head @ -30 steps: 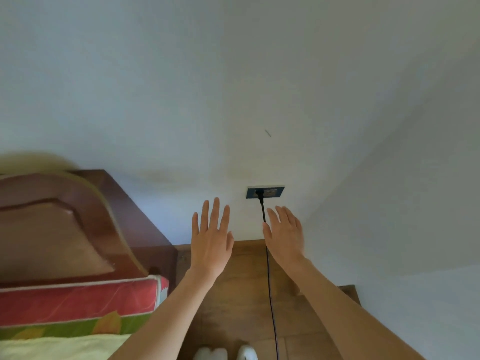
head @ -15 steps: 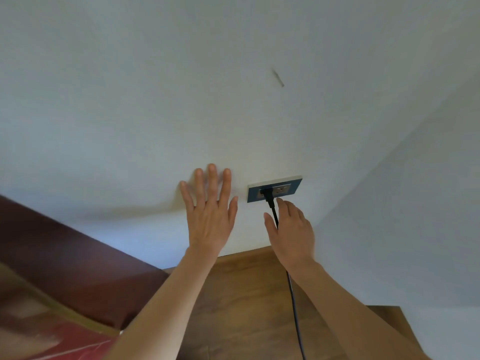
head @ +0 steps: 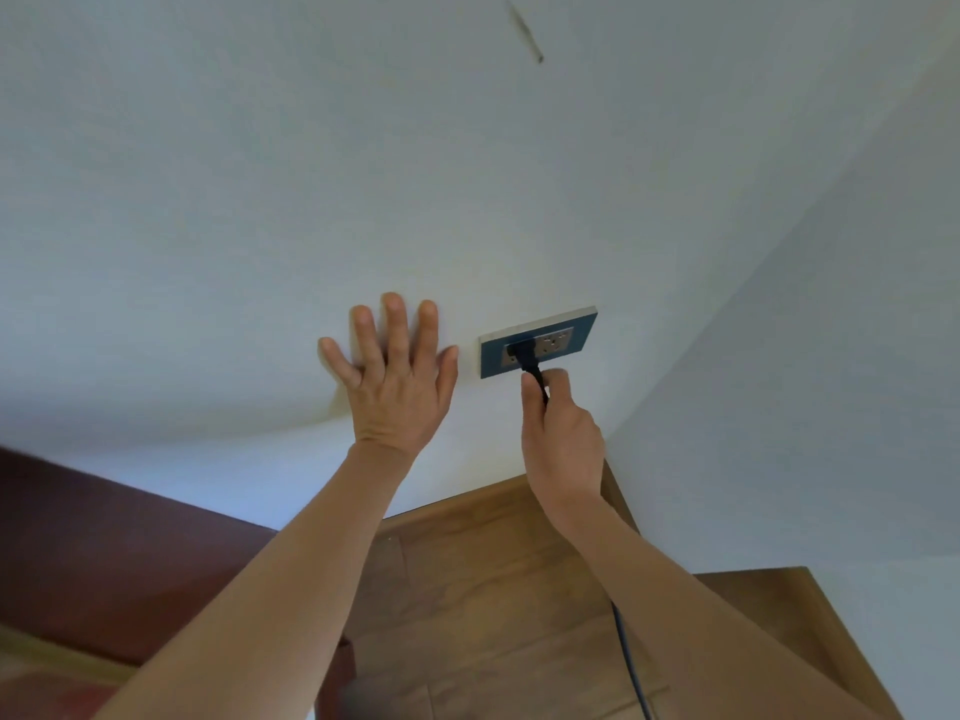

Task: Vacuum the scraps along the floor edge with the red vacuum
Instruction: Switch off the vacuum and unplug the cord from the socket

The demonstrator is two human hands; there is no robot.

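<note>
A black plug (head: 523, 354) sits in the blue-framed wall socket (head: 540, 341) low on the white wall. My right hand (head: 561, 439) is closed on the black cord (head: 540, 387) just below the plug. The cord reappears under my forearm and runs down over the wooden floor (head: 631, 662). My left hand (head: 397, 376) lies flat on the wall to the left of the socket, fingers spread, holding nothing. The red vacuum and the scraps are out of view.
A dark wooden headboard (head: 119, 558) stands at the lower left against the wall. The wooden floor (head: 493, 589) fills the corner between two white walls (head: 805, 356). A thin dark mark (head: 527, 33) shows high on the wall.
The view has closed in on the socket. My right hand went from open near the cord to closed around it just under the plug. My left hand pressed flat against the wall.
</note>
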